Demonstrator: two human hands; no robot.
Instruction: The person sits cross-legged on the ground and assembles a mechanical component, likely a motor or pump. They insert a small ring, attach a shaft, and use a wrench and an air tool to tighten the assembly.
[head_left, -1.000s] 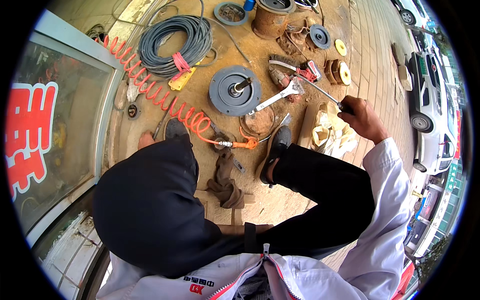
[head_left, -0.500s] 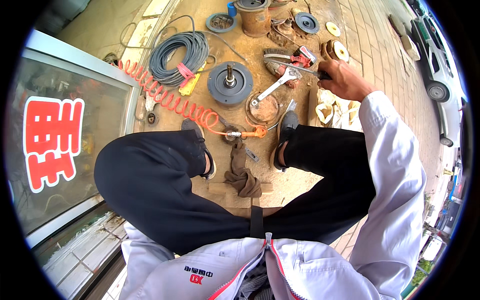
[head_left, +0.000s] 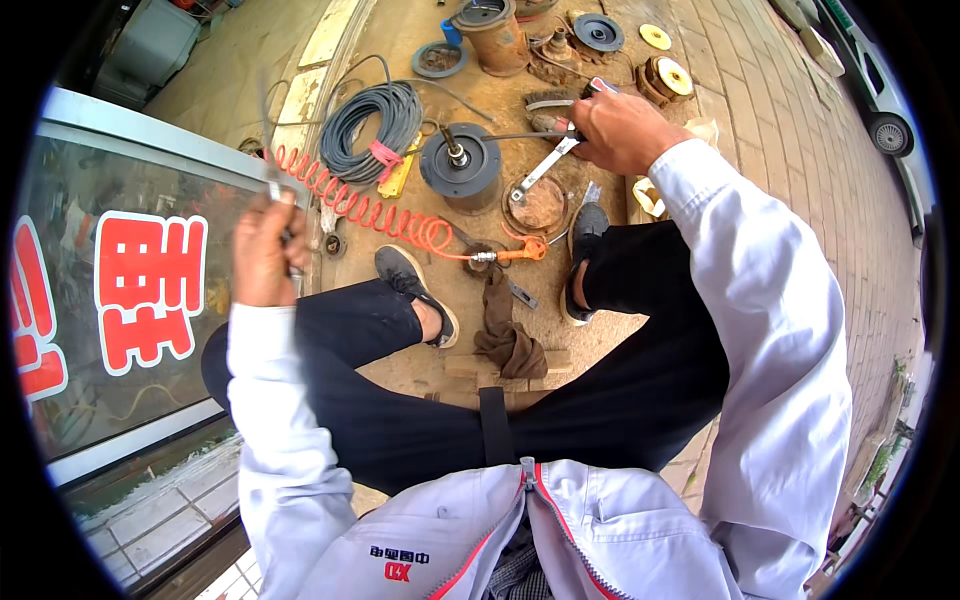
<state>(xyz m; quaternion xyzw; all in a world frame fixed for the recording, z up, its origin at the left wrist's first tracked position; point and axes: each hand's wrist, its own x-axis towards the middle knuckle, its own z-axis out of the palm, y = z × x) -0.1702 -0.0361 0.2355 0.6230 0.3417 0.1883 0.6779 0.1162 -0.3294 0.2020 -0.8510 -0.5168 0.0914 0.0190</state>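
Observation:
My right hand point(head_left: 625, 128) is closed around the handle end of a long thin rod-like tool point(head_left: 525, 135). Its dark shaft reaches left toward the upright spindle point(head_left: 456, 153) of a grey round motor end cover point(head_left: 477, 178); whether they touch is unclear. Raised beside the glass door, my left hand point(head_left: 265, 245) grips a slim metal tool point(head_left: 275, 187) pointing upward, its far end smeared by motion. Below my right hand, a silver adjustable wrench point(head_left: 540, 172) leans across a rusty round disc point(head_left: 543, 207).
Coiled grey cable point(head_left: 365, 125) and an orange spiral air hose point(head_left: 375, 212) with an air gun point(head_left: 520, 254) lie ahead on the left. A brown rag point(head_left: 508, 335) lies between my feet. Farther off stand a rusty motor housing point(head_left: 500, 45) and a copper-coloured reel point(head_left: 665, 78). The glass door point(head_left: 70, 250) borders the left.
My left hand has come into view at the left with a slim metal tool. My right hand has moved left and slightly up, bringing its tool's shaft to the motor cover.

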